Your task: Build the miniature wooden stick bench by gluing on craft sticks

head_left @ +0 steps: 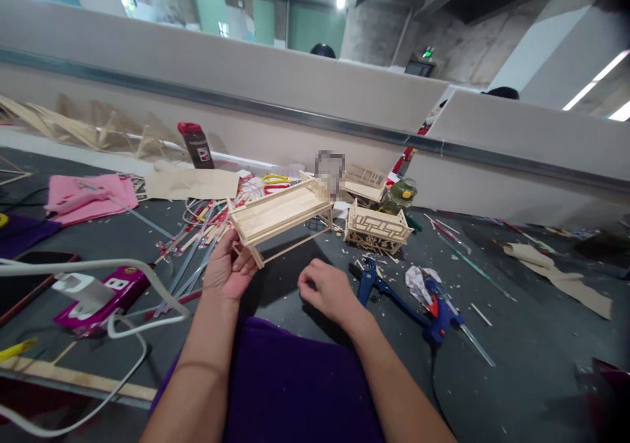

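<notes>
A miniature wooden table (285, 210), built from thin sticks with a planked top, is tilted above the dark worktop. My left hand (229, 269) grips its left end from below, palm up, fingers partly behind the frame. My right hand (327, 292) is curled closed in front of the table, apart from it, with nothing visible in its fingers. Just right of that hand lies a blue-handled cutter (367, 282). A small wooden model with lattice sides (377, 226) stands behind it, and a miniature wooden bench (365, 184) sits farther back.
A blue hot glue gun (440, 312) lies right with a glue stick in it. A pink glue gun (86, 200) rests on pink cloth. Loose sticks and scraps, a power strip (105, 298), white cable, a dark bottle (195, 146) and a glass jar (401, 195) surround the models.
</notes>
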The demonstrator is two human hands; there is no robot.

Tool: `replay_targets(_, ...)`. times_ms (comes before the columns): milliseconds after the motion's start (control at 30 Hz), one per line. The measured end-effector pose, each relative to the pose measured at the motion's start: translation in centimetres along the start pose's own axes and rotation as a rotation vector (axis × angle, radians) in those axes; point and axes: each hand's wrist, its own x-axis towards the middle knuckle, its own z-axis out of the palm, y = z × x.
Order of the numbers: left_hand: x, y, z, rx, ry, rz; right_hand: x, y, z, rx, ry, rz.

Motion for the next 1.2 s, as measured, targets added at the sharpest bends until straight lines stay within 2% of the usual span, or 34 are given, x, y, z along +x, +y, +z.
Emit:
replay_targets(133,0.1,0.1,-0.1,-0.039,-0.006,-0.005,0.1,-1.5,0.7,-0.026,-0.074,-0.168)
replay_targets(300,0.3,0.0,-0.3,-0.031,-0.002,-0.006,0.4,-2.4,1.4,-0.156,-0.113,-0.254)
replay_targets(400,0.3,-0.2,-0.3,-0.005,0.001,-0.014,0.4,-2.6,1.0,-0.205,-0.105,-0.272)
replay_targets(500,0.3,-0.3,-0.2,0.003,0.007,-0.01,-0.2,-0.8,-0.8,-0.191,-0.046,-0.134)
replay_targets(600,0.3,-0.4,-0.1,0.016,0.006,-0.023,-1.5,3.2,-3.6,-0.114,0.204,0.17)
replay_targets(700,0.3,-0.7,0.0,0.047,0.018,-0.093,-2.7,7.5,-5.7,-0.047,0.533,0.538)
replay_targets(733,0.3,-0.8,0.1,0.063,0.029,-0.125,-3.0,8.7,-5.9,-0.035,0.591,0.671)
replay_targets(800,0.3,-1.0,0.1,0.104,0.055,-0.187,-3.4,10.5,-5.9,0.003,0.628,0.827)
replay_targets(900,0.4,-1.3,-0.2,0.172,0.083,-0.26,-3.7,11.7,-5.3,0.05,0.615,0.864)
replay_targets(1067,0.9,-1.8,-0.9,0.247,0.045,-0.33,-3.9,11.7,-5.4,0.087,0.654,0.831)
replay_targets(1200,1.2,-1.9,-1.6,0.312,-0.057,-0.375,-3.6,11.1,-5.4,0.356,0.641,0.717)
